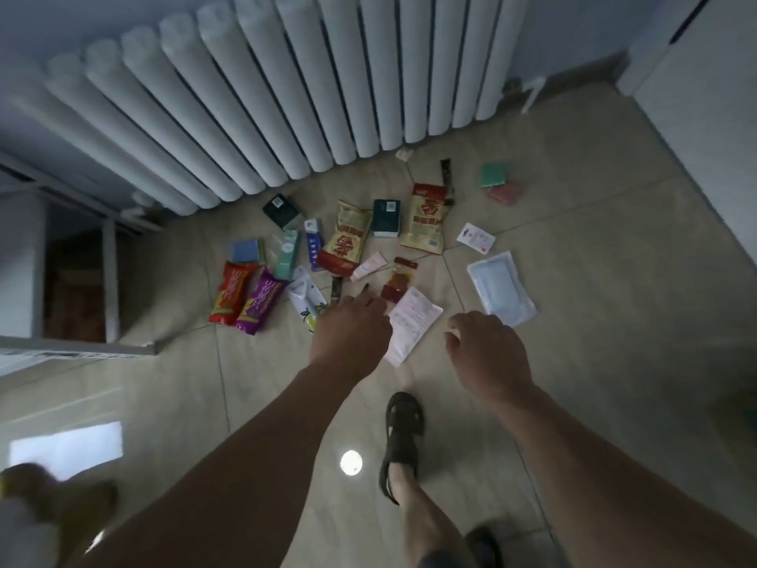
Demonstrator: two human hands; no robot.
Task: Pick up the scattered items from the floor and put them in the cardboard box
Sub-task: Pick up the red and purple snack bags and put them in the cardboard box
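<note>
Packets and small boxes lie scattered on the tiled floor [573, 280] in front of a white radiator [286, 96], and nothing has gone into a cardboard box, which I cannot make out for certain from here. Both hands reach down toward the near edge of the scatter and hold nothing. The left hand [350, 332] hangs palm-down with fingers loosely bent, just over the left edge of a white printed sachet [411, 323]; the right hand [487, 350] is spread and relaxed just right of it. That sachet lies between the two hands, its long axis slanting from near-left to far-right, so the left hand looks nearest it. A clear flat pouch [500, 286] sits beyond the right hand, red and purple snack packs [245, 297] well off to the left.
</note>
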